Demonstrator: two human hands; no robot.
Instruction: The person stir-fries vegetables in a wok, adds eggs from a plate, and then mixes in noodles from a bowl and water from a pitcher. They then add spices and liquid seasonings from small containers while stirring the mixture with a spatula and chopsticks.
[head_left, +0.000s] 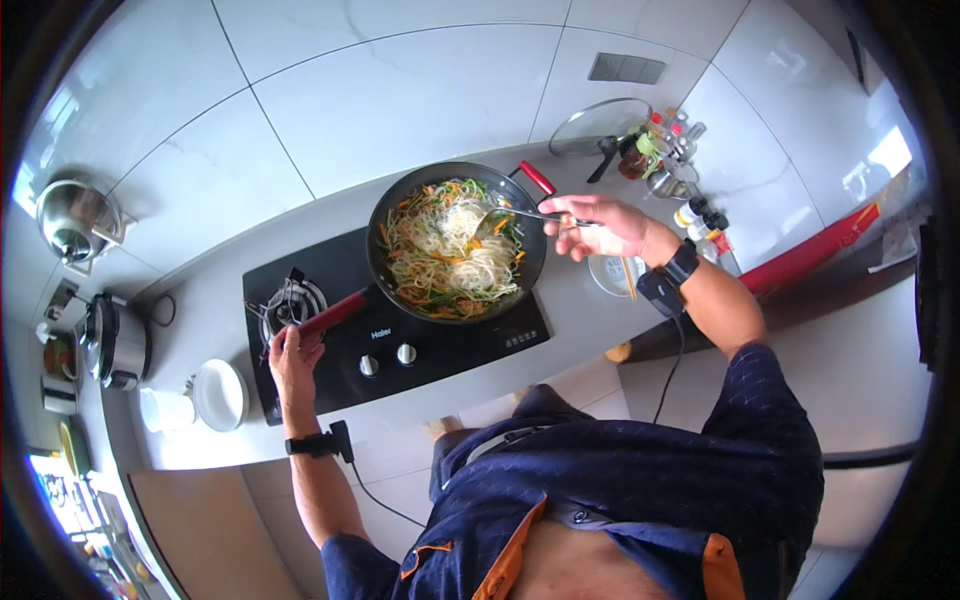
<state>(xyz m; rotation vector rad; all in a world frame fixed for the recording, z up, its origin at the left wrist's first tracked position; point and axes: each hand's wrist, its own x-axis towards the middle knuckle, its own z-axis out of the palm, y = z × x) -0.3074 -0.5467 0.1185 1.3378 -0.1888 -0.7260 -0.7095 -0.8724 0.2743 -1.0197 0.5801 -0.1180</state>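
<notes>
A dark wok (538, 262) stands over the right side of the black gas hob (352, 390). Pale noodles (486, 270) fill it, mixed with orange shreds that look like carrot and with green vegetable pieces. My left hand (295, 367) grips the end of the wok's long red handle (336, 315). Over the wok's right rim, my right hand (600, 225) holds a metal spoon (525, 214), whose bowl end rests among the noodles. A short red side handle (537, 178) sticks out just above that hand.
Left of the wok is a bare burner (292, 304). White bowls (221, 395) and an electric cooker (116, 341) stand farther left. On the right are a plate with chopsticks (628, 279), a glass lid (600, 127) and several seasoning bottles (697, 214). Cables (670, 375) hang from my wrist straps.
</notes>
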